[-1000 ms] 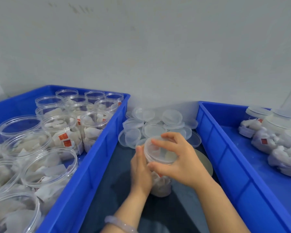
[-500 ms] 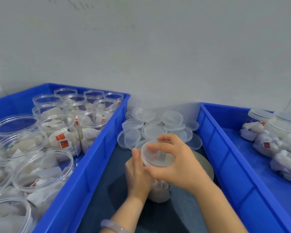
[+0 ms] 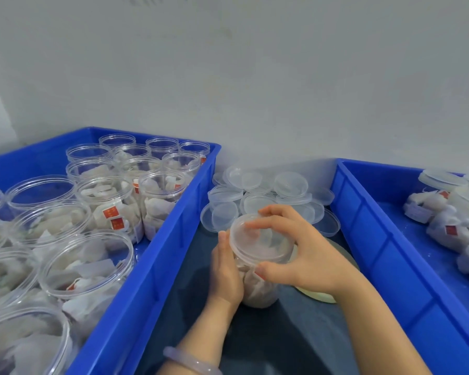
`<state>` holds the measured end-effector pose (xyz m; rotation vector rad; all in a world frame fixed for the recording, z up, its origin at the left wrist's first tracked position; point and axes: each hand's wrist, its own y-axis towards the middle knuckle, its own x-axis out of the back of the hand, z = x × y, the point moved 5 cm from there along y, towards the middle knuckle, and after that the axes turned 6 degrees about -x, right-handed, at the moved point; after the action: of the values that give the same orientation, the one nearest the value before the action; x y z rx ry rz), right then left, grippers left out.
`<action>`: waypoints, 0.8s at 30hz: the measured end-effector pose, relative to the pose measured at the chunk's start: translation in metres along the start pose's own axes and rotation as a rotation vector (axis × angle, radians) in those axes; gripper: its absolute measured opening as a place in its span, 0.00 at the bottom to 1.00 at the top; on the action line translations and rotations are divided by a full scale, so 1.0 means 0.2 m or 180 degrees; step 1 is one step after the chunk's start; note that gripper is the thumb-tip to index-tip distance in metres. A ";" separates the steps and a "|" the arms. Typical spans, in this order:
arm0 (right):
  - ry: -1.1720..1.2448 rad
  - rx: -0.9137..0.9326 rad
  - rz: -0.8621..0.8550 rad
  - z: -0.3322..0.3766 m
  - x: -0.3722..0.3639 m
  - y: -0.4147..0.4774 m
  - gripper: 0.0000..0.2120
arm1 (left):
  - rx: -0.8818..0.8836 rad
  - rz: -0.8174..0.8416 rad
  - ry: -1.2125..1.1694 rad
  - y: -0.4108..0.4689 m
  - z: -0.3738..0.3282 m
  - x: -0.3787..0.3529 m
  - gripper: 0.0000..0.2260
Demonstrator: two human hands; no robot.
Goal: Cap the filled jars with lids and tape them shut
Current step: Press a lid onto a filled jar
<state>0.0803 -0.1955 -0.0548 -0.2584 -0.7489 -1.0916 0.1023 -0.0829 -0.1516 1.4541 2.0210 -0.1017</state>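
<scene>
on the dark bench, between two blue bins, the filled jar is held round its left side by the left hand. the lid on its mouth is clasped at the rim by the curled fingers and thumb of the right hand. it is best pressed down level and turned until seated all round. a pale disc at the right, perhaps tape, is half hidden. farther off, spare lids are heaped.

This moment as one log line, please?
step: capping | left hand: holds jar | right hand: grips lid on jar
</scene>
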 end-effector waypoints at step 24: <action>-0.1541 -0.0474 -0.1089 0.07 -0.10 -0.03 0.30 | -0.0537 -0.0051 0.1174 -0.09 -0.09 -0.04 0.14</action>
<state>0.0636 -0.1775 -0.0587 -0.5482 -1.1743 -1.4336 0.0793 -0.0898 -0.1384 1.4284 2.2676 0.3470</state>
